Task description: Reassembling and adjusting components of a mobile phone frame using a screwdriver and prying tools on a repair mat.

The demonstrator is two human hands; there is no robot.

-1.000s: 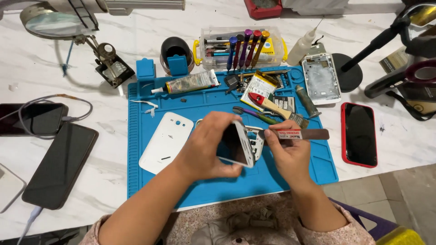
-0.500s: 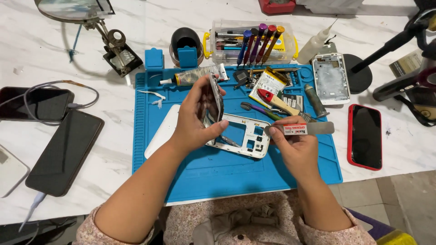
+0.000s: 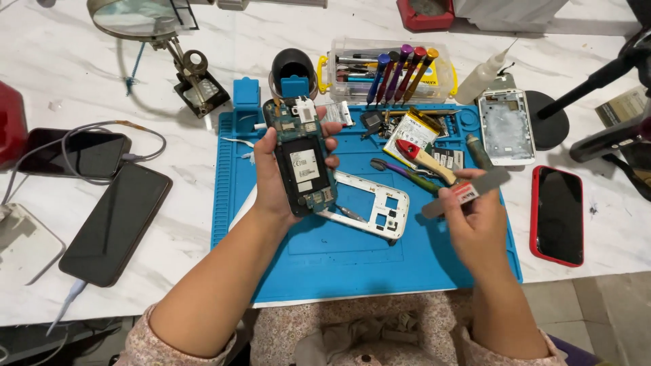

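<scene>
White marble table (image 3: 203,74) with a blue repair mat (image 3: 352,264) on it. The left hand (image 3: 274,179) has its fingers wrapped round an opened phone (image 3: 300,159), circuit side up, held above the mat. The right hand (image 3: 475,217) pinches a thin metal pry tool (image 3: 468,192). A white phone frame (image 3: 369,203) lies flat on the mat between both hands. Screwdrivers (image 3: 400,71) stand further back, and a red-cased phone (image 3: 557,213) lies off the mat's right edge.

Bare forearms, pale floral-print sleeves pushed up past the elbows
</scene>
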